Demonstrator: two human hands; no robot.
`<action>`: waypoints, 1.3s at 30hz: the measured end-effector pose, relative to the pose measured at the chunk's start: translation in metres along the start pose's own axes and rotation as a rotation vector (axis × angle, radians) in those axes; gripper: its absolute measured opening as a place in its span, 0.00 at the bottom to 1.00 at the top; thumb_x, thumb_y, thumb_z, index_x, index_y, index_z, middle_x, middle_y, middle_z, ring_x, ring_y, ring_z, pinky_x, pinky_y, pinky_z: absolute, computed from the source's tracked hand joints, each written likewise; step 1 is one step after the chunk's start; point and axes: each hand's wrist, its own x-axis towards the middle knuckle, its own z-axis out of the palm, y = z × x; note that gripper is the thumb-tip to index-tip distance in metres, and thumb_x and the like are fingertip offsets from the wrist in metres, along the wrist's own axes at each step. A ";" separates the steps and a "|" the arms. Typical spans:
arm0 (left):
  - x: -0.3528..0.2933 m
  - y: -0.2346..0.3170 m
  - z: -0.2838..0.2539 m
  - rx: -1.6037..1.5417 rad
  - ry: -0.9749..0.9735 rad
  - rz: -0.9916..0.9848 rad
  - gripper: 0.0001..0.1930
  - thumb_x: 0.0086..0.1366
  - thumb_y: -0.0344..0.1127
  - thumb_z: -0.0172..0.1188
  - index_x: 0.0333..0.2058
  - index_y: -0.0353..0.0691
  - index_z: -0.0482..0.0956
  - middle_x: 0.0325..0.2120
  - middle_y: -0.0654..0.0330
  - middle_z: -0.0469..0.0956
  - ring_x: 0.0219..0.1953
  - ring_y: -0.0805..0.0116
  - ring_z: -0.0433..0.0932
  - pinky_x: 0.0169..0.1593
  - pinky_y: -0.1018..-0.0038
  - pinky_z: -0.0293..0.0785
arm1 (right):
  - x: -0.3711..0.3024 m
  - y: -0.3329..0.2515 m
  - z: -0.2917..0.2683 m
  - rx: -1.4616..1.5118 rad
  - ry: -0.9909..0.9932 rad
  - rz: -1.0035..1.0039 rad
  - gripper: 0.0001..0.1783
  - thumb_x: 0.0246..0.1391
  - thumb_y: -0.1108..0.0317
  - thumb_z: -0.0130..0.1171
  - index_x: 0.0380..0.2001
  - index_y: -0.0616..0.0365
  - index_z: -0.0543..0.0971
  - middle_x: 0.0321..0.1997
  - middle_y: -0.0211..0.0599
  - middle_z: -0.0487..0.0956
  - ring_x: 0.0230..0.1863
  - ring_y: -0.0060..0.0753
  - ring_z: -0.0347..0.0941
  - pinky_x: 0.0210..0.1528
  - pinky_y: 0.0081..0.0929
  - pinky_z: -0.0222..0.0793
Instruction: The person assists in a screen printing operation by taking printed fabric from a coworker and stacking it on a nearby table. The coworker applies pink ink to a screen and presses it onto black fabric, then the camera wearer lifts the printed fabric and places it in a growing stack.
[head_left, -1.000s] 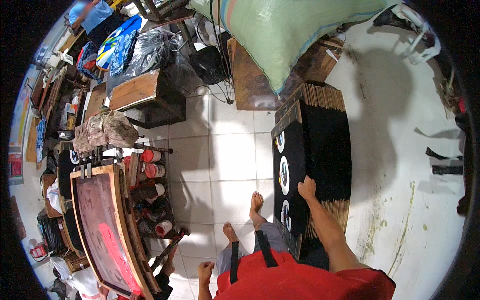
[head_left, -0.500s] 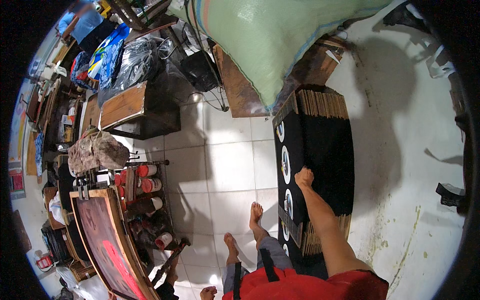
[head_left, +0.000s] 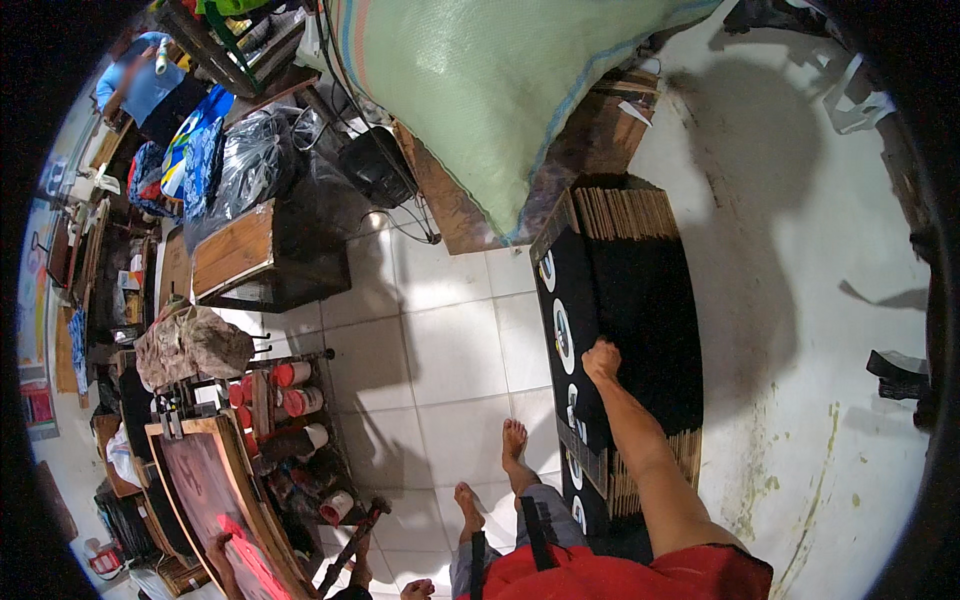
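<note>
My right arm stretches forward over a tall stack of brown corrugated boards (head_left: 628, 213) covered with black cloth (head_left: 650, 300). Closed into a fist, my right hand (head_left: 602, 360) rests on the cloth's left upper edge; its fingertips are tucked under, so anything pinched in them is hidden. Down the left side of the stack runs a row of round white prints (head_left: 563, 335). My left hand (head_left: 418, 589) hangs low at the bottom edge, left of my red top, partly cut off. Its fingers look loosely curled, and nothing shows in them.
A wooden-framed printing screen (head_left: 205, 490) with pink ink stands at left, a co-worker's arm (head_left: 224, 565) over it. Beside it is a rack of red-and-white jars (head_left: 300, 402). A large pale green sack (head_left: 470, 90) bulges ahead. A wooden cabinet (head_left: 235, 250) stands far left.
The view has shifted slightly, and the stack appears a little farther left. My right fist keeps its place on the black cloth. A co-worker's arm now shows over the printing screen.
</note>
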 end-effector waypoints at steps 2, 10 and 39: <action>-0.001 0.001 0.000 0.018 0.008 -0.011 0.13 0.53 0.37 0.60 0.35 0.36 0.75 0.24 0.59 0.78 0.27 0.69 0.77 0.32 0.72 0.68 | 0.000 0.000 0.000 0.001 0.014 -0.012 0.16 0.37 0.65 0.59 0.31 0.63 0.75 0.34 0.51 0.77 0.39 0.48 0.74 0.43 0.37 0.71; 0.009 -0.011 -0.004 -0.032 -0.031 0.015 0.11 0.54 0.36 0.57 0.34 0.36 0.76 0.25 0.59 0.78 0.27 0.68 0.77 0.29 0.75 0.66 | -0.007 -0.003 -0.006 -0.019 0.020 0.004 0.17 0.38 0.63 0.60 0.32 0.62 0.75 0.34 0.51 0.76 0.39 0.49 0.74 0.43 0.39 0.70; 0.105 -0.028 -0.090 -0.001 -0.320 0.382 0.11 0.56 0.36 0.58 0.35 0.35 0.75 0.21 0.60 0.76 0.21 0.73 0.74 0.23 0.79 0.65 | -0.478 0.124 0.091 0.110 -0.462 -0.024 0.19 0.37 0.56 0.60 0.26 0.64 0.79 0.34 0.52 0.77 0.38 0.49 0.74 0.42 0.40 0.69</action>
